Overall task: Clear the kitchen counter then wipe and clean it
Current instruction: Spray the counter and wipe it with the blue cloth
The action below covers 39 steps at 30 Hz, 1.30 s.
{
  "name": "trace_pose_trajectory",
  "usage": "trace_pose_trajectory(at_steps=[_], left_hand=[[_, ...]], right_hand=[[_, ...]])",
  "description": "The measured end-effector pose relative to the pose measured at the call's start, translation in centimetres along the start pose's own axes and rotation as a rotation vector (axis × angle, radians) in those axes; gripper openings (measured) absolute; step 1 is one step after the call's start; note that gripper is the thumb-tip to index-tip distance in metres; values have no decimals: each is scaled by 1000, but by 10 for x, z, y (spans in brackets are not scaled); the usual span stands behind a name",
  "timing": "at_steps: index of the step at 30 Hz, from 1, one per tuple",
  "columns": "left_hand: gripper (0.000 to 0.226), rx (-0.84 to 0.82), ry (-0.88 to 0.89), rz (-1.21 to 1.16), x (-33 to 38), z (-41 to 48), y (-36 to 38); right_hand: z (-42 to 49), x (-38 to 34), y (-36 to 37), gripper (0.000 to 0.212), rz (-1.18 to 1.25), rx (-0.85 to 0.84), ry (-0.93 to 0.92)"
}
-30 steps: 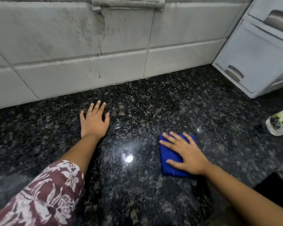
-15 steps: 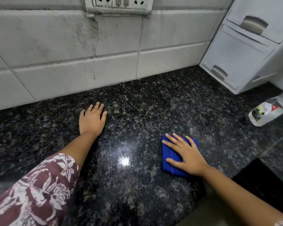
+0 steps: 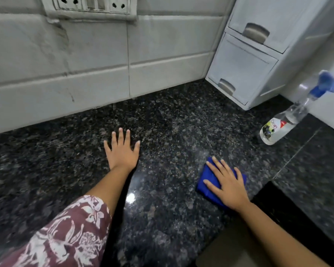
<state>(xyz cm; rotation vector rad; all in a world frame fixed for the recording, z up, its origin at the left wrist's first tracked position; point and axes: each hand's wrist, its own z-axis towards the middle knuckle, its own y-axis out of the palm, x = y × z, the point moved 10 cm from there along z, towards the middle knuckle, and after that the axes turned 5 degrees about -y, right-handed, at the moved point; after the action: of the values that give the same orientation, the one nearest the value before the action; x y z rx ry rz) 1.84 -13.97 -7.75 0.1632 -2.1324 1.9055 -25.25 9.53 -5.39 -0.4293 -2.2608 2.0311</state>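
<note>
We noted right hand [image 3: 228, 184] flat, fingers straight, pressing blue cloth [image 3: 210, 173] onto surface [image 3: 172, 122], 4 o'clock in view. Left hand [image 3: 122, 151] splayed, empty, 10 o'clock from cloth. Cloth's long axis unclear under hand. We judged next stroke right hand's; spray bottle [image 3: 278, 126] at 2 o'clock.

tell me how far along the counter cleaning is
Done: clearing looks nearly finished; the counter around the hands is bare, with only a spray bottle and a drawer unit at the right. In hand: wiping, the right hand pressing flat on a folded blue cloth, the left hand resting flat on the granite. Left: the rest of the wiping; which parts are wiped I cannot tell.
</note>
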Motion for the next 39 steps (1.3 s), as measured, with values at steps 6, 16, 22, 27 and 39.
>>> trace_pose_trajectory(at_steps=[6, 16, 22, 27, 39], left_hand=[[64, 65, -25, 48, -1, 2, -1], [57, 124, -83, 1, -3, 1, -7], [66, 102, -95, 41, -5, 1, -6], [74, 112, -93, 26, -2, 1, -10], [68, 132, -94, -11, -3, 1, -10]], right_hand=[[46, -63, 12, 72, -37, -89, -377], [163, -34, -6, 81, -5, -32, -428], [117, -72, 5, 65, -22, -50, -862], [225, -20, -18, 75, -15, -4, -443], [284, -62, -24, 81, -32, 1, -534]])
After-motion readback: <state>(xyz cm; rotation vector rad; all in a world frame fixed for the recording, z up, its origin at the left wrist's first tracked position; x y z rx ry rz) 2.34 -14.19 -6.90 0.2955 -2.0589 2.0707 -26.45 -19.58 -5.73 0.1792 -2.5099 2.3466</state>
